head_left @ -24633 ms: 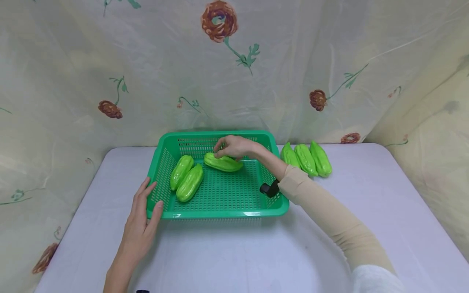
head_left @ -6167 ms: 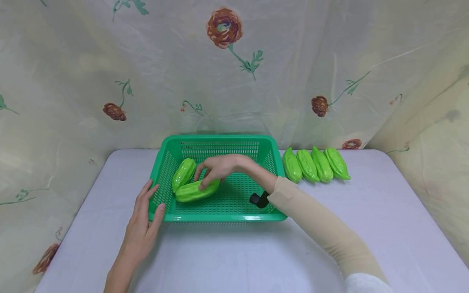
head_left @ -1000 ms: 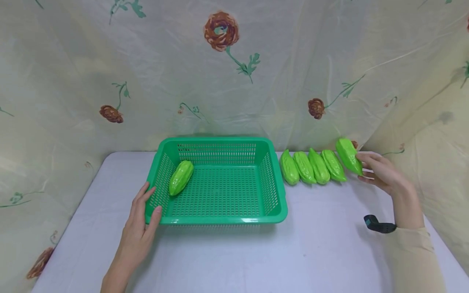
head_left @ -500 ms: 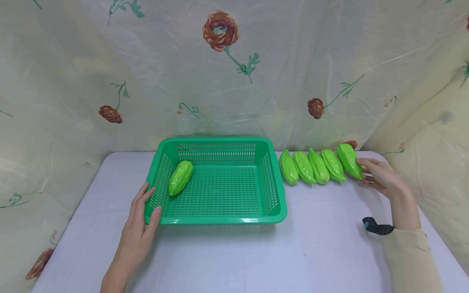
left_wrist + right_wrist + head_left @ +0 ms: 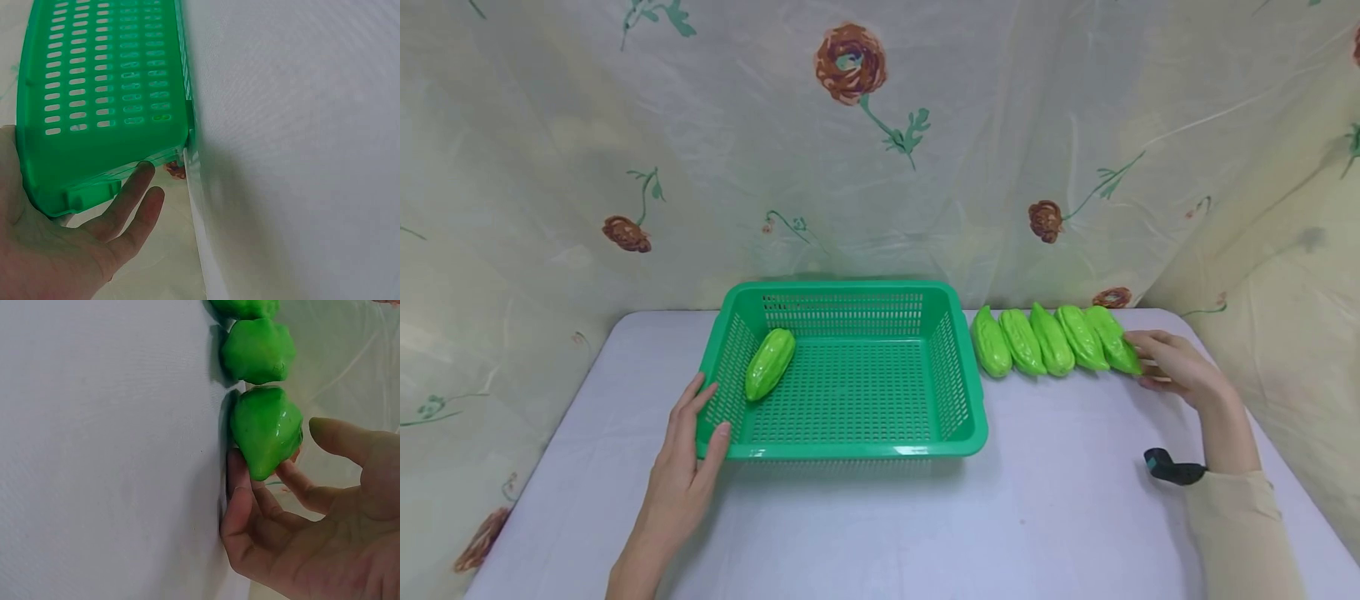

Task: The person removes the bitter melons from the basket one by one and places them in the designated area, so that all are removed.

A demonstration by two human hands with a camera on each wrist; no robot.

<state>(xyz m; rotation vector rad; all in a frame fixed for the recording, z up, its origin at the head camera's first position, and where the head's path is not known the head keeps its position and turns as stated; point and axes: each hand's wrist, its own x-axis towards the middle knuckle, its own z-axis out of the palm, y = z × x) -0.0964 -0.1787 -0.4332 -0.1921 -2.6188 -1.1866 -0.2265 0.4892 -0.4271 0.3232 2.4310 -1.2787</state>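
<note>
A green plastic basket [image 5: 850, 451] with slotted walls stands at the table's back. One bitter melon [image 5: 771, 364] lies inside it, near the left wall. My left hand [image 5: 681, 475] rests on the basket's front left corner, thumb at the front rim and fingers along the left side. To the right of the basket, several bitter melons lie side by side in a row. At the row's right end, the last bitter melon [image 5: 1111, 340] lies on the table. Fingers of my right hand [image 5: 1180, 367] touch its right side; in the right wrist view the thumb [image 5: 340, 440] stands apart from it.
The row's first bitter melon [image 5: 992, 342] lies close to the basket's right wall. A white cloth covers the table [image 5: 880, 533]. A flower-printed curtain [image 5: 925, 208] hangs directly behind. A black device [image 5: 1172, 467] is strapped to the right wrist.
My right hand has lowered the last bitter melon onto the table at the row's right end, and its thumb is off it. The left hand has stayed at the basket corner.
</note>
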